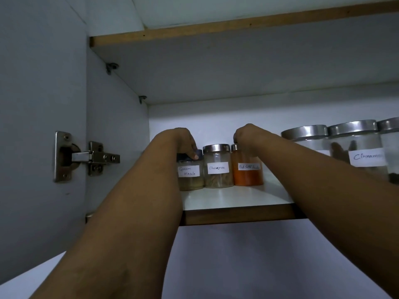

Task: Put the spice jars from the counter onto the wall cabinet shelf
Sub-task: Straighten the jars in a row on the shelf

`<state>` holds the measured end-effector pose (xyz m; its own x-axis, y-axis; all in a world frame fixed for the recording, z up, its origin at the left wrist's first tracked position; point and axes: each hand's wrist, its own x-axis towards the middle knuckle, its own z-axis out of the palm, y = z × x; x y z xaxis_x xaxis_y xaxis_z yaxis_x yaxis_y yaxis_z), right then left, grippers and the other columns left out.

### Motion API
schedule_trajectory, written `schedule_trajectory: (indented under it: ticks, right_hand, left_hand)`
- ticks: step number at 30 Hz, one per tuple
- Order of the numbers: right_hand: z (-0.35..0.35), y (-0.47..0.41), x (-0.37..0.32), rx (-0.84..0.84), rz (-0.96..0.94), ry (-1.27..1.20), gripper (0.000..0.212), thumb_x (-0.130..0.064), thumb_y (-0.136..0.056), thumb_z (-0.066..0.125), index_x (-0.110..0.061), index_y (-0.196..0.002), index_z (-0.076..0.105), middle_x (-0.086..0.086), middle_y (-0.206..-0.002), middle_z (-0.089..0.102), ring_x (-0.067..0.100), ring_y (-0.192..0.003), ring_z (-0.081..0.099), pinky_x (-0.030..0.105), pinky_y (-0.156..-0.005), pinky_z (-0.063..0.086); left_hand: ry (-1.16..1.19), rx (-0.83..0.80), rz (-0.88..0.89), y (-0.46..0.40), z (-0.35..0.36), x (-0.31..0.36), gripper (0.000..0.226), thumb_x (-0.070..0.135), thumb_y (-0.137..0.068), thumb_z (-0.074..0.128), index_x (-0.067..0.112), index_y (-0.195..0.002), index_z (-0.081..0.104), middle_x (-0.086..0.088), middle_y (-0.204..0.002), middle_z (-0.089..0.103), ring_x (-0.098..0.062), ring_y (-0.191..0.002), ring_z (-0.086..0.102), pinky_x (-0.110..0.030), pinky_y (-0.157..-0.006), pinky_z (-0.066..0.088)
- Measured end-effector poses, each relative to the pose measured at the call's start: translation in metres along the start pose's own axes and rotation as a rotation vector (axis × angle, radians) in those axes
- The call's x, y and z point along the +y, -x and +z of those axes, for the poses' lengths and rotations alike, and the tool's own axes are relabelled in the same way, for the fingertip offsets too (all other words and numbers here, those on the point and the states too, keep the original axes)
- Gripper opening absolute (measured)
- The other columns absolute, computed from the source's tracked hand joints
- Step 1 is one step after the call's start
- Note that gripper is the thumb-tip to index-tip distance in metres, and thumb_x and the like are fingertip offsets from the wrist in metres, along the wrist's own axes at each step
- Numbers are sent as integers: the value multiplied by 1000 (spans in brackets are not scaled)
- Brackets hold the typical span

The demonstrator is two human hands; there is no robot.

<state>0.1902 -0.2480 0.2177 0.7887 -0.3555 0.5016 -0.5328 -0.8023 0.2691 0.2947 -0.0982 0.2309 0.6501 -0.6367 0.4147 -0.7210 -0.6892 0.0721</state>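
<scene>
Three small glass spice jars with metal lids stand side by side on the white cabinet shelf (pixel 226 198). The Garam Masala jar (pixel 191 175) is on the left, and my left hand (pixel 183 143) grips its lid from above. In the middle stands the Cinnamon jar (pixel 218 169), untouched by either hand. On the right is the Red Chilli Powder jar (pixel 248 173), filled with orange-red powder; my right hand (pixel 248 137) is closed over its lid. Both forearms reach up into the cabinet.
Larger glass jars with steel lids (pixel 354 145) stand at the right of the same shelf, one labelled Cinnamon. The open cabinet door with its metal hinge (pixel 86 157) is at the left. Another shelf board (pixel 216 34) lies overhead.
</scene>
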Motion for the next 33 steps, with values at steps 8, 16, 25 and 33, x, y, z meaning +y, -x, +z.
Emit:
schedule_trajectory:
  ticks: [8, 16, 25, 33]
  right_hand:
    - [-3, 0, -1, -14, 34, -51, 38, -13, -88, 64, -4, -124, 57, 13, -121, 58, 25, -106, 57, 32, -91, 47]
    - [0, 3, 3, -39, 60, -76, 35, -16, -93, 58, -2, -125, 54, 10, -110, 58, 22, -95, 51, 30, -86, 45]
    - [1, 3, -7, -78, 74, -47, 35, -17, -93, 58, -6, -126, 55, 8, -107, 55, 21, -94, 51, 30, -90, 46]
    - [-14, 31, -6, 433, -6, -309, 56, -21, -92, 62, -15, -141, 37, 11, -129, 51, 27, -116, 51, 36, -88, 46]
  left_hand:
    - [63, -1, 22, -10, 0, -11, 36, 21, -82, 75, 14, -117, 69, -6, -122, 65, -25, -110, 58, -33, -85, 44]
    - [134, 256, 239, -12, 15, 25, 54, 48, -90, 61, 21, -136, 54, -1, -140, 54, -19, -127, 49, -31, -101, 37]
    - [-108, 227, 315, -17, 18, 48, 33, 17, -90, 65, 17, -123, 67, -3, -124, 65, -21, -111, 59, -28, -89, 45]
    - [233, 574, 346, -6, 16, 37, 48, 46, -102, 32, 23, -143, 42, -6, -134, 59, -23, -123, 54, -37, -102, 44]
